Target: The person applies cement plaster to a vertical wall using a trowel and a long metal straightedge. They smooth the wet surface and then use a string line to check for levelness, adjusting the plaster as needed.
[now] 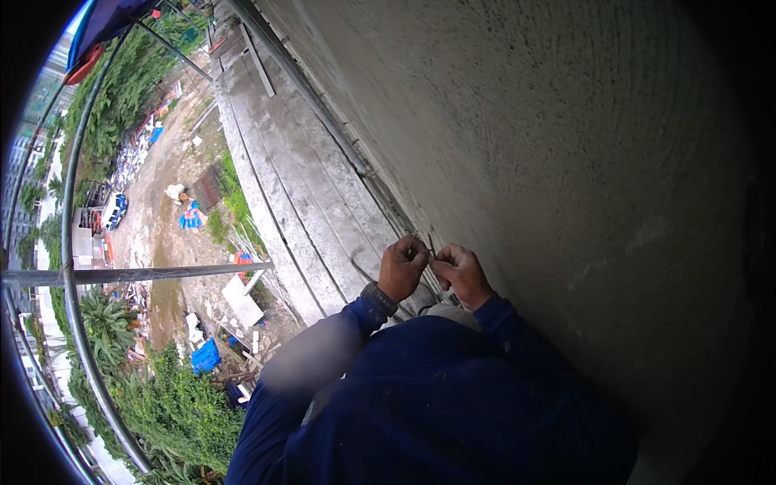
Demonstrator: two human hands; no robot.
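Close together in front of my body, both hands are closed in pinches over the scaffold planks beside the wall. My left hand, with a dark watch at the wrist, has thumb and fingertips pressed together; whatever it grips is too small to make out. My right hand is just to its right, its fingertips near the left hand's. A short, thin, dark strip sticks up at the right fingertips; its kind does not show. Near the left wrist, a thin bent rod or cord lies over the planks.
A rough grey plastered wall rises on the right. The plank walkway stretches ahead, with a loose narrow board and a long pipe along the wall. Metal scaffold rails stand left, above a far drop to muddy ground.
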